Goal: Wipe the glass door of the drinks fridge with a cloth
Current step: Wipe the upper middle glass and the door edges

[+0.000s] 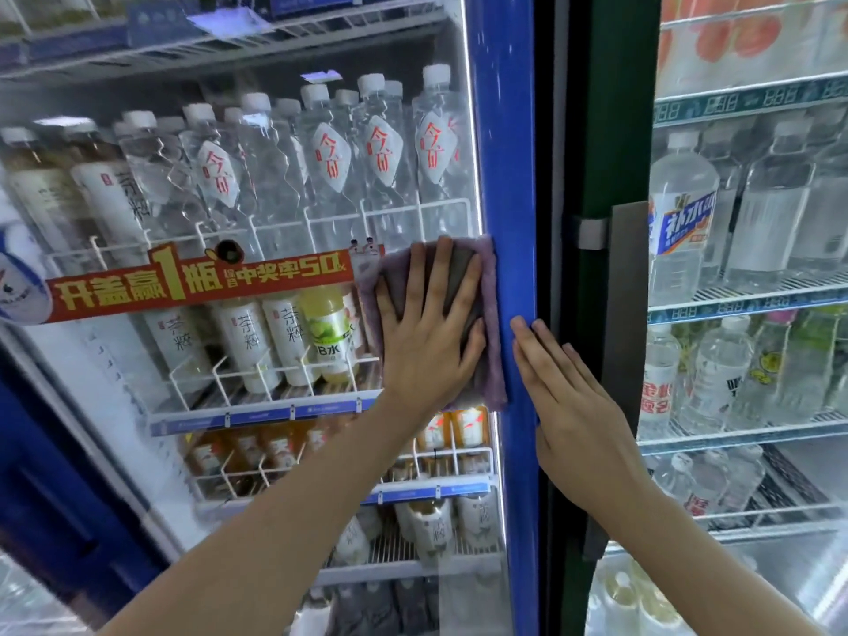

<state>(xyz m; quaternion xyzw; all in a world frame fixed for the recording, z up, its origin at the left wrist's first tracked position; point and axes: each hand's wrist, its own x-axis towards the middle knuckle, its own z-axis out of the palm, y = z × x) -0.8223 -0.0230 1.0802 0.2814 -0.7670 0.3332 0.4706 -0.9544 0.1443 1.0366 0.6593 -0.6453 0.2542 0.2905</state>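
The drinks fridge's glass door (284, 185) fills the left and middle of the view, framed on its right by a blue edge (507, 176). A purple-grey cloth (491, 342) lies flat against the glass at the door's right side, beside the blue frame. My left hand (426, 328) presses on the cloth with fingers spread and pointing up. My right hand (573, 401) rests flat on the blue frame and the dark gap next to it, fingers together, holding nothing.
Behind the glass stand water bottles (330, 149) on wire shelves, tea bottles below and a red promotional strip (197, 282). To the right is a second fridge with a green frame (610, 130), a grey handle (626, 291) and more bottles.
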